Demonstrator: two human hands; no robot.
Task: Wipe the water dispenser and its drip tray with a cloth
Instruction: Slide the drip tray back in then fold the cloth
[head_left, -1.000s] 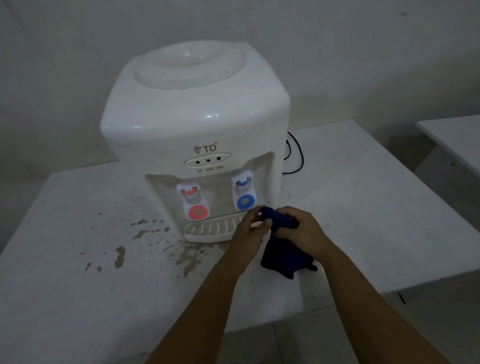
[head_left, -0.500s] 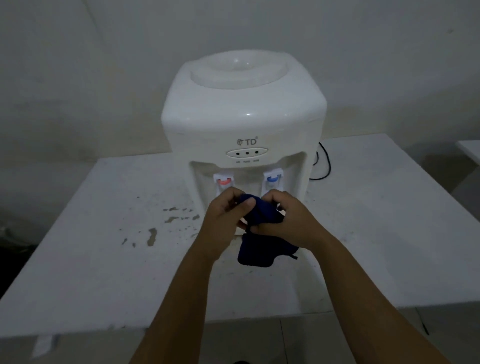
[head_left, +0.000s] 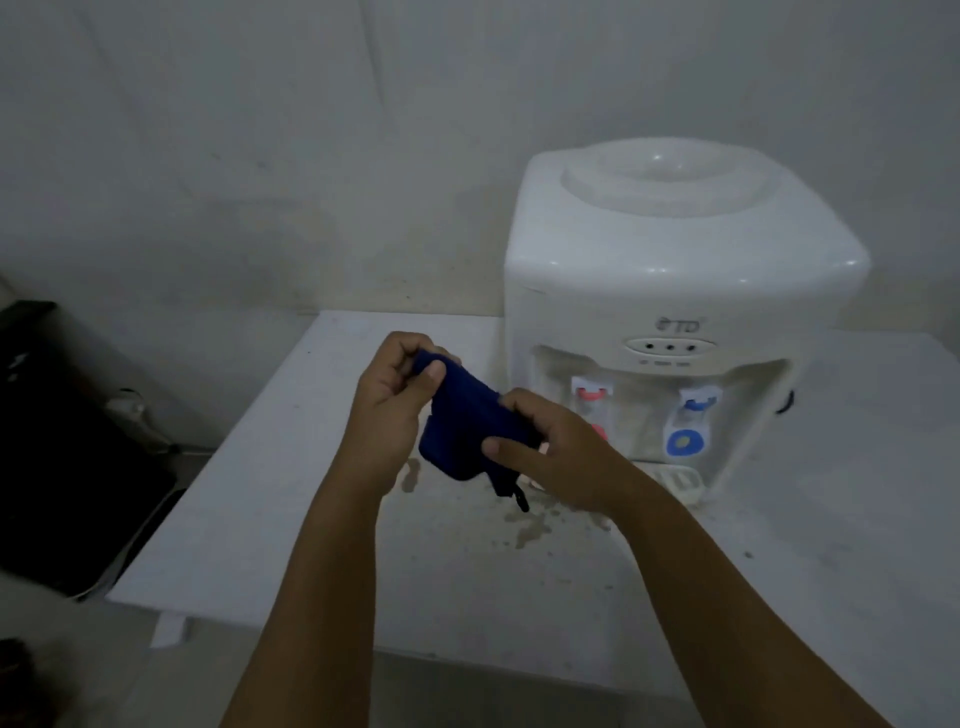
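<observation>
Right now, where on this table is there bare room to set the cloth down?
Free: the white tabletop left of the white water dispenser, out to its left edge, and the near strip under the forearms. Crowded: the brown-stained patch by the ribbed drip tray, where the left hand and right hand grip the dark blue cloth.

blue cloth (head_left: 462, 434) held up, white dispenser (head_left: 670, 291) upright

Red tap (head_left: 592, 396) and most of drip tray (head_left: 675, 480) hidden behind right hand (head_left: 561, 457). Logo (head_left: 681, 326) blurred. Dark shape (head_left: 47, 441) at left edge cut off, unidentifiable.
</observation>
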